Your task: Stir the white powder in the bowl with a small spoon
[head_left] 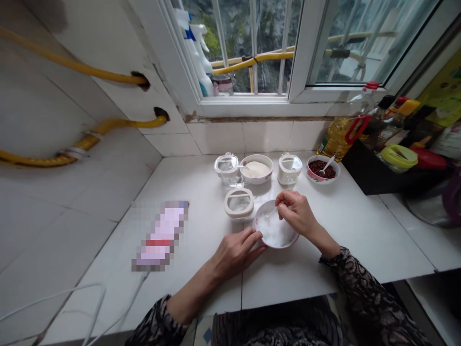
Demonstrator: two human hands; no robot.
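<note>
A bowl of white granules, like salt or sugar [276, 233], sits on the counter in front of me. My left hand [236, 250] is closed on the bowl's left rim, thumb low and fingers at the edge. Between the pinched fingers of my right hand [297, 214] is a small pale spoon [272, 213], its tip down in the granules. Its handle is mostly hidden by the fingers. Just left of the bowl stands a clear jar with a white-rimmed lid [239, 204]. Farther back are a bowl of whitish grains or powder [257, 169] and two more lidded jars [226, 166] [289, 168].
A bowl of dark red beans [324, 169] with a white spoon stands back right, near an oil bottle [336, 132] and a black rack [360, 168] of bottles. A blurred phone-like object [162, 235] with a white cable [135, 293] lies left. Behind is a barred window [252, 43].
</note>
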